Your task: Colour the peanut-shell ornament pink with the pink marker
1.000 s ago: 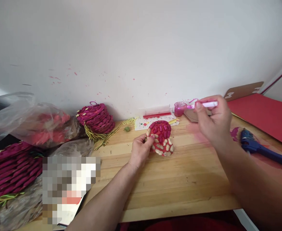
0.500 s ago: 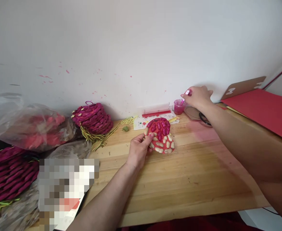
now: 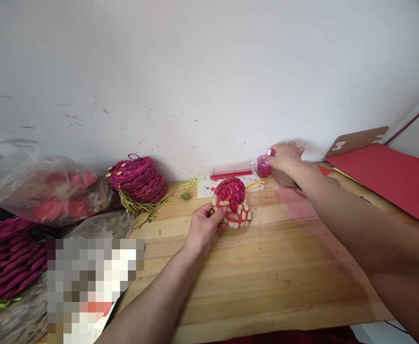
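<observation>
My left hand (image 3: 203,226) grips a red gourd-shaped craft piece (image 3: 232,199) by its left edge, thumb on the front. Peanuts in their shells cover it; those at the top are painted magenta and the lower ones are bare. Farther back, my right hand (image 3: 284,156) is closed on a paintbrush (image 3: 269,153) with a whitish end, held down into a clear plastic cup (image 3: 264,167) of magenta paint. The cup stands on the wooden table (image 3: 231,282) near the wall. My fingers and the cup hide the brush's bristles.
On the left are a magenta braided-yarn craft (image 3: 138,177) with yellow fringe, a plastic bag (image 3: 69,188) with red pieces, and a second magenta braided piece (image 3: 9,263). A paint-marked white sheet (image 3: 205,188) lies behind the craft piece. Red card (image 3: 384,177) is at right.
My right hand has lowered, taking the brush deeper into the paint cup. My left hand and the peanut-covered piece have shifted slightly left, and the piece is tilted differently.
</observation>
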`<action>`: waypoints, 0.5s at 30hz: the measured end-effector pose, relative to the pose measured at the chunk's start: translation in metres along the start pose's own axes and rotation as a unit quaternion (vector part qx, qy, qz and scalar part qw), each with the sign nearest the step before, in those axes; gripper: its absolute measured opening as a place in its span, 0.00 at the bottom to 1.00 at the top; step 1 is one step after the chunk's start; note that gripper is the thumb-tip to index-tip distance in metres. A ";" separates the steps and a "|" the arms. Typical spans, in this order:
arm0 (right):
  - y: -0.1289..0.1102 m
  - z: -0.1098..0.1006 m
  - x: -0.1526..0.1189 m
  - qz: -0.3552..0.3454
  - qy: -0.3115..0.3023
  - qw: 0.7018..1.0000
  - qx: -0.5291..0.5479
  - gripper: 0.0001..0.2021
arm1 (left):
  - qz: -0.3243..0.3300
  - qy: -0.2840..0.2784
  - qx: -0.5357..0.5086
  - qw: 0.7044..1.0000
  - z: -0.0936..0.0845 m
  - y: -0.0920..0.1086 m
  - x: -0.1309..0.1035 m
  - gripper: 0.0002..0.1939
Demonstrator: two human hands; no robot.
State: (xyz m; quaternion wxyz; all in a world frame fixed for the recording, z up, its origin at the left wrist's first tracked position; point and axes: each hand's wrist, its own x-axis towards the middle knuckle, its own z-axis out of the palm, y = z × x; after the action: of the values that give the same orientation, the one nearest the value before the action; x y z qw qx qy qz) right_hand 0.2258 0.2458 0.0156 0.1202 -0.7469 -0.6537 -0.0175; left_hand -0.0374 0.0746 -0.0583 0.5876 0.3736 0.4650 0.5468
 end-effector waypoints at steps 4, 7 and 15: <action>0.000 0.000 -0.008 -0.003 0.007 1.000 0.006 0.16 | 0.040 -0.002 0.017 0.999 -0.001 -0.002 0.002 0.24; 0.004 -0.009 -0.014 0.006 0.038 0.999 0.016 0.17 | 0.052 -0.001 0.025 0.998 -0.002 -0.002 0.004 0.24; 0.011 -0.017 -0.068 0.014 0.204 0.860 0.467 0.17 | 0.062 -0.009 0.048 0.997 -0.001 -0.001 0.005 0.27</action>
State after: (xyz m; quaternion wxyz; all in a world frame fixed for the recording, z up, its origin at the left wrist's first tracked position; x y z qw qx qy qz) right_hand 0.2292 0.1751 0.0180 0.5857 -0.5919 -0.5360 0.1390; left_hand -0.0384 0.0797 -0.0599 0.5379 0.4350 0.4610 0.5558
